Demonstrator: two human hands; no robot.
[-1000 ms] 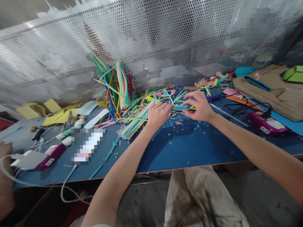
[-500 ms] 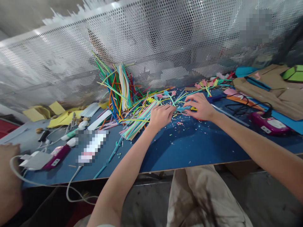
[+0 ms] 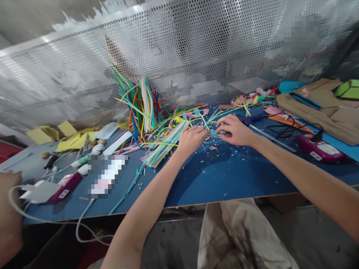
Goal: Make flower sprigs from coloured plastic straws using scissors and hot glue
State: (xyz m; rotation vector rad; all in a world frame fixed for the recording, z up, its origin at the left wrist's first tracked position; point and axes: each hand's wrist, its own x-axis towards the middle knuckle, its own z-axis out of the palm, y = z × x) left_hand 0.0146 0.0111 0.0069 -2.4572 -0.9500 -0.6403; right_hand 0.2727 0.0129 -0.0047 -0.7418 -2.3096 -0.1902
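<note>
A heap of thin coloured strips lies on the blue table, some standing up against the perforated metal screen. My left hand rests at the heap's right edge, fingers curled over the strips. My right hand is closed, pinching a small light-blue piece just to the right of the left hand. Small foam flowers on stems lie right behind both hands.
A purple tool with a black cord sits at right beside cardboard. Another purple tool, white cables and yellow sheets lie at left. Another person's arm shows at the far left edge. Coloured crumbs dot the table.
My right hand's fingers have curled in from spread to a pinch on the light-blue piece. My left hand has stayed at the heap's edge. The view has shifted slightly.
</note>
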